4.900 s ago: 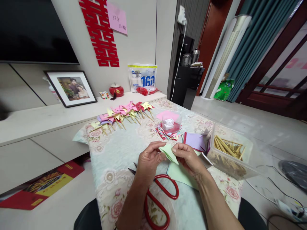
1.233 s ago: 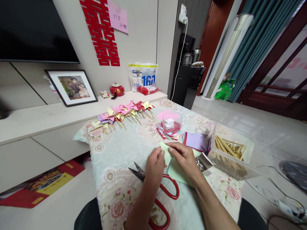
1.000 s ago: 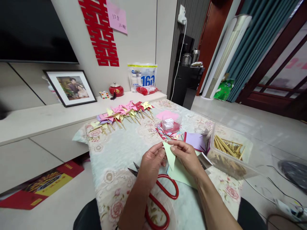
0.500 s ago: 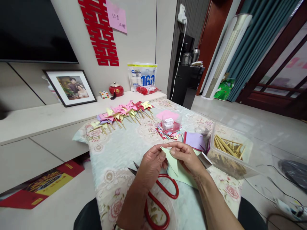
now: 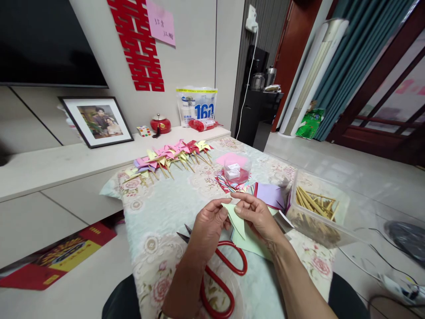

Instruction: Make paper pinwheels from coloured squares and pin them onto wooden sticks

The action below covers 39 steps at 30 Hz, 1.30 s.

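Observation:
Between my two hands is a small folded piece of pale green paper (image 5: 236, 223), its pointed end hanging down. My left hand (image 5: 212, 218) pinches its left edge with thumb and fingers. My right hand (image 5: 254, 215) grips its upper right side, thumb on the front face. Below them a larger pale green sheet (image 5: 254, 244) lies on the table, partly covered by my right hand and forearm. Scissors with red handles (image 5: 219, 288) lie under my left forearm, which hides their middle; the dark blade tips poke out to its left.
Paper pinwheels on sticks (image 5: 169, 156) lie in a row at the table's back left. A clear tub (image 5: 245, 170) stands on coloured paper strips, near purple sheets (image 5: 268, 195). A plastic box (image 5: 318, 223) of thin sticks sits at the right edge. Floral cloth (image 5: 156, 212) covers the table.
My right fingers have lifted slightly and moved apart from the left fingertips at the top of the paper. The folded paper has shifted a little; both hands still hold it.

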Available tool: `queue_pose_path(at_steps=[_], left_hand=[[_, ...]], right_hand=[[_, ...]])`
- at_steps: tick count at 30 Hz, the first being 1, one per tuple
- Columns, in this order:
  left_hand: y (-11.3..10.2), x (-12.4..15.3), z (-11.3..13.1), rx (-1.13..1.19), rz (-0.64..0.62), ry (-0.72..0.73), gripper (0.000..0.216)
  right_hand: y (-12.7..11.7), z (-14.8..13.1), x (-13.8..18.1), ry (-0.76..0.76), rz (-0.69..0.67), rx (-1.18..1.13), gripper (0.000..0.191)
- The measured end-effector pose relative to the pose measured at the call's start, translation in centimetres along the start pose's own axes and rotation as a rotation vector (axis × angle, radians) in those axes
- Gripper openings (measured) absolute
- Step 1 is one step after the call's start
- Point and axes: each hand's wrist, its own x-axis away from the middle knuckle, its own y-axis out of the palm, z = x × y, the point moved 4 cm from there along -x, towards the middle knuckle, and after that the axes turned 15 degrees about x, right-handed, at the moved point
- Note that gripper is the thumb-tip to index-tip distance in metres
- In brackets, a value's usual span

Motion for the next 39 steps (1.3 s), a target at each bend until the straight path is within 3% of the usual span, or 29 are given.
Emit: queue_pose_path(at_steps=[9, 15, 21, 27, 32, 39], left_hand=[[-0.4, -0.1, -0.3, -0.081, 0.041, -0.009, 0.043], [-0.8, -0.2, -0.8, -0.2, 0.082, -0.031, 0.03], [-1.6, -0.7, -0.7, -0.209, 0.17, 0.107, 0.028], [-2.4, -0.9, -0.2, -0.15, 0.29, 0.225, 0.03], [-2.2, -0.8, -0.1, -0.138, 0.29, 0.235, 0.031], [-1.9, -0.9, -0.8, -0.208, 0.229, 0.169, 0.031]], right_hand=[[-0.3, 0.1, 0.0, -0.042, 0.031, 0.138, 0.05], [-0.2, -0.2, 0.1, -0.039, 0.037, 0.187, 0.052], [-0.2, 0.1, 0.0, -0.043, 0.051, 0.242, 0.047], [0.8, -0.1, 0.3, 0.018, -0.067, 0.316, 0.029], [1.2, 0.1, 0.5, 0.061, -0.074, 0.367, 0.035], [0.5, 0.8, -0.1, -0.021, -0.029, 0.44, 0.031]])
